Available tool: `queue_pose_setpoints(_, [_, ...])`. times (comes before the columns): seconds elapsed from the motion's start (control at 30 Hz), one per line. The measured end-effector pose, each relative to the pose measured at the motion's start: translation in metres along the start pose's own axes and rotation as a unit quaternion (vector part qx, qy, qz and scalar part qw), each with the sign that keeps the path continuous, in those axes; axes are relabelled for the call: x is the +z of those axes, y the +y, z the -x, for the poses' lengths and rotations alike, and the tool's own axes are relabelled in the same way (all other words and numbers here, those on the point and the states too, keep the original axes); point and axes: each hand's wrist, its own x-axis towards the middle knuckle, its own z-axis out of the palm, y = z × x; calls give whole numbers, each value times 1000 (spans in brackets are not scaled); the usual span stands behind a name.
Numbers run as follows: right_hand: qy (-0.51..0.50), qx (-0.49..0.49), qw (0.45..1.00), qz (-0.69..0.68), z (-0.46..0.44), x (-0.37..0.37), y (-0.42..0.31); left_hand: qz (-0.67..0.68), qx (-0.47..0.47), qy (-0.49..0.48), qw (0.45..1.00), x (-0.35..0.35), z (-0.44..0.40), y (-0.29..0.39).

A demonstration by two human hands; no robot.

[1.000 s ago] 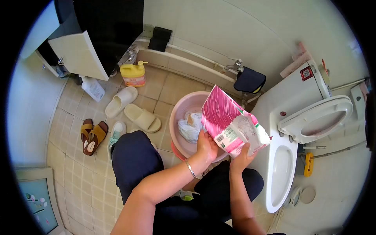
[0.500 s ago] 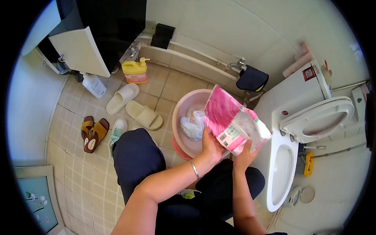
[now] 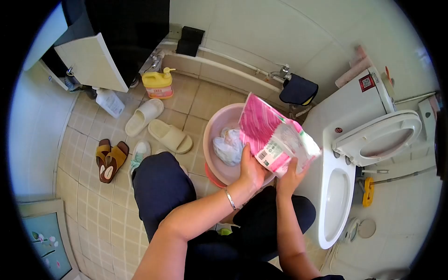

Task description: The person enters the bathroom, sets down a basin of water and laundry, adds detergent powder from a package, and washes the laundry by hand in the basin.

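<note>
Packet (image 3: pixel 263 126): pink, striped and printed, with a clear, crinkled part; held up over the right side of the basin (image 3: pixel 218 161), part of the rim being covered by it.
Long axis: slanted across the view, from upper left down to lower right.
Pink end: pointed to the upper left, towards the wall edge of the floor (image 3: pixel 95 200); its far corner is seen as the highest point.
Clear end: pointed to the lower right, towards the toilet (image 3: pixel 337 200).
Printed face: turned up to the camera, with the barcode near the edge closest to the person; whether the packet is open cannot be told.
Left grip: closed on the near left edge by the left hand (image 3: pixel 252 171), on whose wrist a silver bracelet (image 3: pixel 230 199) is worn.
Right grip: closed on the near edge, further right, by the right hand (image 3: pixel 290 180); the thumb is laid on the upper face, and the fingers underneath are hidden.
Basin contents: a whitish plastic bag (image 3: pixel 228 147), crumpled, seen left of the packet.
Basin place: between the person's knees and the wall edge of the floor, with a red rim (image 3: pixel 213 176) showing beneath.
Floor, wall edge: a yellow pump bottle (image 3: pixel 157 85) is stood upright there; pale slippers (image 3: pixel 170 136) are left between it and the left knee (image 3: pixel 164 191).
</note>
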Motion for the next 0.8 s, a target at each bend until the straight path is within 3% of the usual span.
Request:
queue_pose_setpoints(0.1, [-7, -4, 994, -107, -2, 8, -9, 2, -11, -71, 997, -8, -7, -1])
queue_pose_setpoints(0.17, [-40, 29, 997, -61, -4, 10, -12, 8, -8, -60, 998, -3, -5, 1])
queue_pose_setpoints(0.23, [-16, 0, 1000, 10, -4, 20, -17, -53, 6, 72, 996, 6, -2, 5])
queue_pose_setpoints(0.3, [9, -20, 996, 87, 0, 19, -15, -45, 9, 40, 998, -6, -9, 3])
queue_pose_setpoints(0.37, [22, -15, 1000, -5, -2, 22, -12, -40, 13, -1, 999, -9, -13, 4])
queue_pose_setpoints(0.43, [13, -9, 1000, 14, -3, 22, -15, -24, 2, -47, 999, -10, -12, 3])
queue_pose_setpoints(0.57, [7, 6, 1000, 16, 2, 6, -6, -34, -14, 37, 999, 1, 2, 1])
queue_pose_setpoints(0.6, [12, 10, 1000, -19, 5, -2, 0, 3, -30, -30, 999, -13, -4, -5])
queue_pose_setpoints(0.63, [12, 12, 1000, -17, 9, -7, -1, 3, -31, -28, 999, -16, 1, -9])
queue_pose_setpoints(0.7, [30, -6, 999, -44, 12, -11, -7, -53, -14, 76, 996, -17, 5, -13])
queue_pose_setpoints(0.8, [-15, 37, 999, -2, 10, -13, -11, -36, -31, 51, 998, -26, 6, -18])
